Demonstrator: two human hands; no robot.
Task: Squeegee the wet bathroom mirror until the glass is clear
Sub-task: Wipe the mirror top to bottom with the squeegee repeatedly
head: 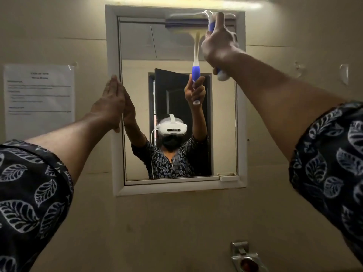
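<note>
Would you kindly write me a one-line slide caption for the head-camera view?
Right hand holds the squeegee at the top of the mirror while the flat left hand rests on its white frame.

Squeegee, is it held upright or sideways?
Upright: the squeegee has its blade across the mirror's top edge, handle hanging down in the right hand.

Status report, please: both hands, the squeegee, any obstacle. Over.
Right hand grips blue-and-white plastic squeegee, blade at top edge of white-framed mirror. Left hand flat against frame's left side. Nothing in the blade's way below.
</note>
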